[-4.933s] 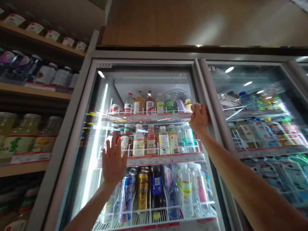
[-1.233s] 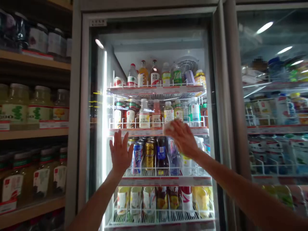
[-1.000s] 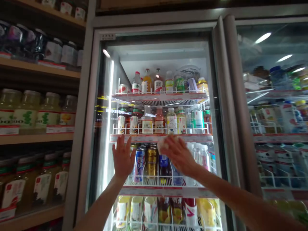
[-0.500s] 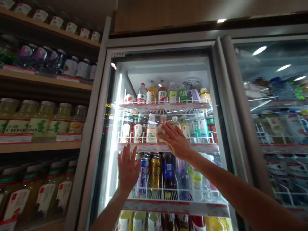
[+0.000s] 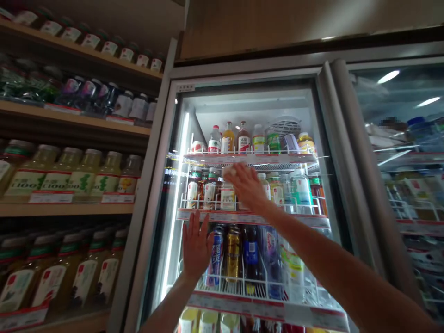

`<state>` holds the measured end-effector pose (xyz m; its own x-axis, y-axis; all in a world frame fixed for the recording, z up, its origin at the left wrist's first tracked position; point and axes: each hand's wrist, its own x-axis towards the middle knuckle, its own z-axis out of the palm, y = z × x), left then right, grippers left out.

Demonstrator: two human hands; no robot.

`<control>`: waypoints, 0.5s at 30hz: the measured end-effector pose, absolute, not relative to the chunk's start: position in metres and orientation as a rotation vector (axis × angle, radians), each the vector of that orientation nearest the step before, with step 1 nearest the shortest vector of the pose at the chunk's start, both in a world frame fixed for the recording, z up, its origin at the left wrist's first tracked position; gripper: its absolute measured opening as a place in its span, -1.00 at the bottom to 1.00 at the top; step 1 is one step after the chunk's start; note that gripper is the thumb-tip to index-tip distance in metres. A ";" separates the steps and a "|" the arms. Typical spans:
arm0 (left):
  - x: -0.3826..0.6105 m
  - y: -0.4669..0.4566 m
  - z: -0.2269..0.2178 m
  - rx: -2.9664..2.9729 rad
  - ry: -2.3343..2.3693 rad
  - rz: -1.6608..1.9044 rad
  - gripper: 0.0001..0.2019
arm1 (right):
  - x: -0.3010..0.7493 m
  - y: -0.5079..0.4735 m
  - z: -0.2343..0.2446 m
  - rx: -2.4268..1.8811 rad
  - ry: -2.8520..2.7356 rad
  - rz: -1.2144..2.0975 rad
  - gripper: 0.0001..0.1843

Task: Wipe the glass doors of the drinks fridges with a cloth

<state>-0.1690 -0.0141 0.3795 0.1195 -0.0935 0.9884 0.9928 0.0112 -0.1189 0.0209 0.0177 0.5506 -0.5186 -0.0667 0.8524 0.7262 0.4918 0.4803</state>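
My right hand (image 5: 248, 187) is pressed against the glass door (image 5: 256, 106) of a lit drinks fridge, in front of the second shelf. Under its fingers shows part of a pale, crumpled cloth (image 5: 230, 173); the palm and fingers hide the rest, and the hand is slightly blurred. Lower and to the left, my left hand (image 5: 197, 247) is held up with fingers spread, flat to or just before the same glass, holding nothing. Behind it stand a blue can (image 5: 215, 252) and a gold can (image 5: 233, 254) on the third shelf.
Wooden shelves (image 5: 79, 208) with rows of juice bottles (image 5: 83, 173) stand on the left. A long metal handle (image 5: 342, 138) runs down the right side of the door. Beyond it is a second glass-fronted fridge (image 5: 405, 185) with more bottles.
My right hand has slid up and to the left across the glass with the cloth. My left hand stays at about the same spot on the door. The view has shifted slightly left.
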 end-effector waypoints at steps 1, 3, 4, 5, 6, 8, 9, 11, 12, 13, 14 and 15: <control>-0.169 -0.016 0.380 -1.194 -1.063 -1.148 -0.43 | 0.024 0.019 0.565 -0.646 -1.738 -1.049 -0.47; -0.173 -0.020 0.379 -1.226 -1.080 -1.099 -0.44 | 0.022 0.020 0.592 -0.759 -1.549 -0.915 -0.48; -0.176 -0.022 0.377 -1.251 -1.086 -1.065 -0.43 | 0.015 0.020 0.598 -0.755 -1.520 -0.889 -0.48; -0.182 -0.025 0.374 -1.273 -1.097 -1.033 -0.43 | 0.004 0.019 0.597 -0.718 -1.547 -0.895 -0.48; -0.189 -0.029 0.370 -1.280 -1.113 -1.014 -0.42 | -0.009 0.016 0.590 -0.652 -1.620 -0.928 -0.48; -0.208 -0.036 0.359 -1.229 -1.179 -1.030 -0.40 | -0.036 0.010 0.563 -0.447 -1.847 -1.049 -0.48; -0.219 -0.040 0.352 -1.178 -1.224 -1.055 -0.40 | -0.047 0.007 0.550 -0.331 -1.962 -1.116 -0.48; -0.240 -0.049 0.341 -1.105 -1.296 -1.069 -0.40 | -0.059 0.003 0.539 -0.192 -2.085 -1.200 -0.48; -0.250 -0.053 0.336 -1.097 -1.312 -1.051 -0.40 | -0.061 0.002 0.545 -0.203 -2.073 -1.201 -0.47; -0.258 -0.058 0.332 -1.107 -1.318 -1.021 -0.41 | -0.061 0.002 0.557 -0.263 -2.017 -1.172 -0.47; -0.264 -0.062 0.330 -1.125 -1.317 -0.988 -0.41 | -0.062 0.002 0.574 -0.348 -1.933 -1.121 -0.47; -0.268 -0.066 0.328 -1.142 -1.313 -0.963 -0.42 | -0.063 0.002 0.592 -0.426 -1.847 -1.063 -0.48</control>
<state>-0.2676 -0.0663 0.3279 0.0576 0.0903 0.9943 0.9755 0.2065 -0.0753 -0.0634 0.0018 0.5924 -0.5065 -0.1418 0.8505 0.6639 0.5653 0.4896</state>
